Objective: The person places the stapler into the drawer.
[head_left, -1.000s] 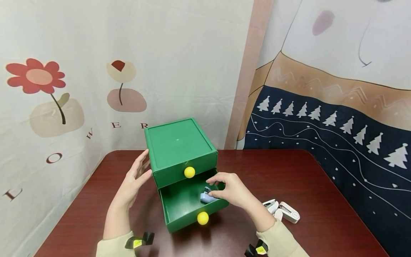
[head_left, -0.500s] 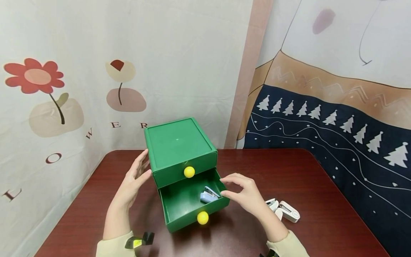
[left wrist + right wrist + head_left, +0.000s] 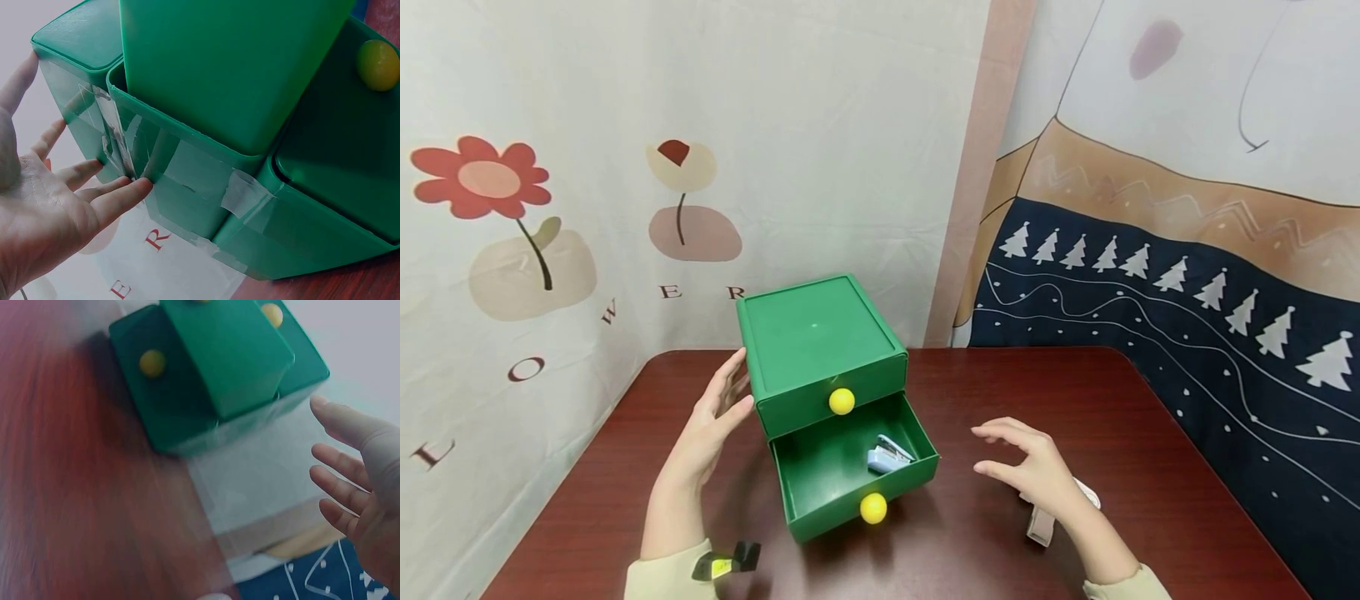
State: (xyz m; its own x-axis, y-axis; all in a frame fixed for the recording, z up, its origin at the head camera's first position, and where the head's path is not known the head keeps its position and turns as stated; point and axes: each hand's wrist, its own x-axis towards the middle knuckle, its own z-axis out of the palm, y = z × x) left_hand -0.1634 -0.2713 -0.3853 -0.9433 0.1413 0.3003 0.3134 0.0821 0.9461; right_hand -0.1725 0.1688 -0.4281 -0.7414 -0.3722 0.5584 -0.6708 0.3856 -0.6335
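Note:
A green drawer cabinet (image 3: 816, 333) with yellow ball knobs stands on the table, one drawer (image 3: 820, 529) pulled out below the top one. Inside that drawer, against its right side, lies a light blue stapler (image 3: 886, 458). My left hand (image 3: 703, 429) rests its straight fingertips on the cabinet's left side, where clear tape shows in the left wrist view. To the right of the drawer, my right hand (image 3: 1030, 467) hovers over the table, holding nothing, fingers and thumb apart. Small stapler-like things, one pinkish (image 3: 1041, 527) and one white (image 3: 1087, 493), are partly hidden by that hand and forearm.
The dark red wooden table (image 3: 970, 550) has rounded far corners. Behind it hangs a pale cloth (image 3: 820, 142) printed with flowers, and a navy cloth (image 3: 1097, 300) with white trees hangs at the right.
My right hand has left the drawer and moved right, over the small things on the table. The blue stapler stays in the drawer, now uncovered. My left hand has not moved.

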